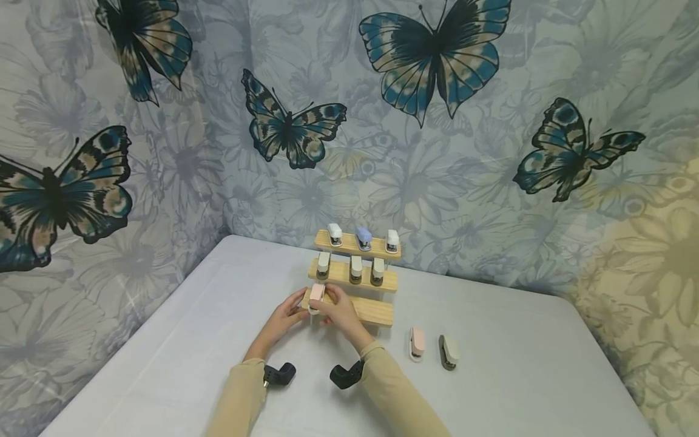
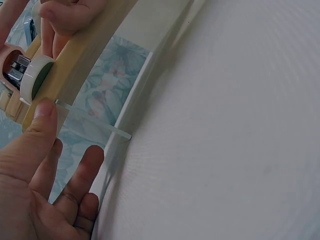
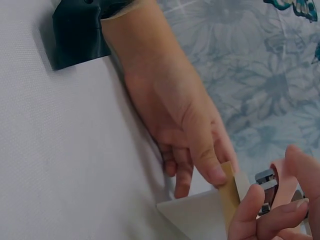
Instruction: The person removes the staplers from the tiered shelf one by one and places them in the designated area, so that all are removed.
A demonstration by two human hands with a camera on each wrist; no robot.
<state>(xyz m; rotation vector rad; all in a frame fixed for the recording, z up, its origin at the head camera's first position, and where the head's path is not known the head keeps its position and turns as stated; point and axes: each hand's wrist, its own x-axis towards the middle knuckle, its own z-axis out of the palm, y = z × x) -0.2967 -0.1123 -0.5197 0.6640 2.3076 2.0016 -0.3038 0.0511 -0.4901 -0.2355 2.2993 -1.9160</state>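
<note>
A pink stapler with a white base stands on the left end of the lowest wooden shelf, its front facing me. My right hand holds this stapler from the right between thumb and fingers; in the right wrist view a fingertip lies against its pink cover. At the shelf's left end, my left hand grips the wood, its thumb on the front edge and other fingers spread below. A clear support runs down from the shelf beside those fingers.
On the middle shelf stand three pale staplers; the top shelf bears two white ones and a blue one. Right of the stand, another pink stapler and a cream-and-grey stapler lie on the white table. Butterfly-print cloth backs the table.
</note>
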